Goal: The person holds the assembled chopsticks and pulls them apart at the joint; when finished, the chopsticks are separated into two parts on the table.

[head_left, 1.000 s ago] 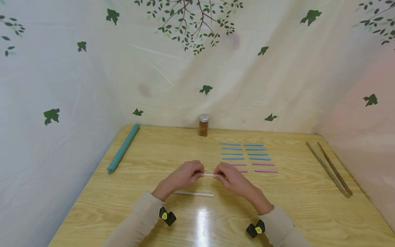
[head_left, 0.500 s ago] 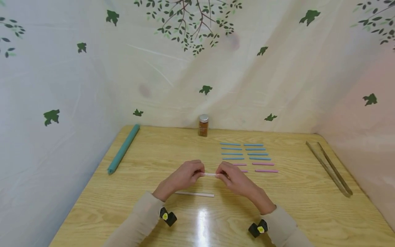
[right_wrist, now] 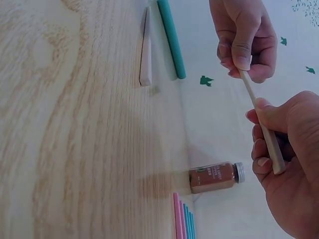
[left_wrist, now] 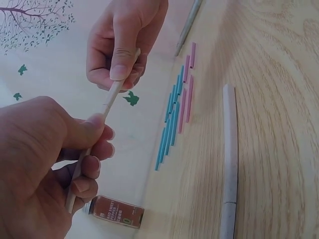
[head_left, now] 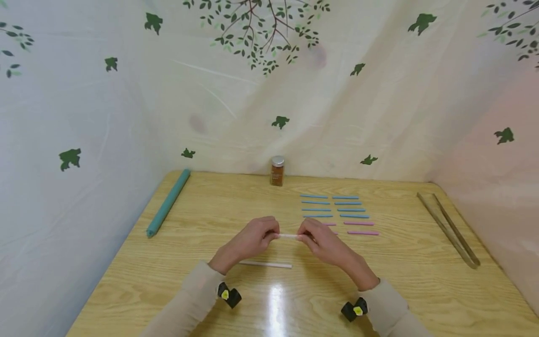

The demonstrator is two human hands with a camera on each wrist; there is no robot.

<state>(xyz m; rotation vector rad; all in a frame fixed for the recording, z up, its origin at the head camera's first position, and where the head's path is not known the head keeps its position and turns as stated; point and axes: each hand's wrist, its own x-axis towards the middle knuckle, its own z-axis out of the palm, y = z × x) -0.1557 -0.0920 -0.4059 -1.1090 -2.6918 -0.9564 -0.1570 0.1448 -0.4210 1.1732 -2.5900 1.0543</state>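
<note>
A thin white stick [head_left: 288, 236] is held level above the middle of the table, with a fine seam across it in the left wrist view. My left hand [head_left: 254, 238] pinches its left part between thumb and curled fingers. My right hand [head_left: 322, 241] pinches the right part the same way. A short length of stick shows between the hands. Below them, another white stick [head_left: 269, 265] lies on the table, partly hidden by my left hand and wrist; it also shows a seam in the left wrist view.
Right of centre lie two columns of short blue sticks [head_left: 353, 209] and pink sticks [head_left: 363, 232]. A spice jar [head_left: 277, 172] stands at the table's back edge. A teal roll [head_left: 168, 203] lies at left, long brown tongs [head_left: 448, 231] at right. Printed cloth surrounds the table.
My right hand has shifted slightly right and up, so a little more of the white stick shows between the hands. My left hand has hardly moved.
</note>
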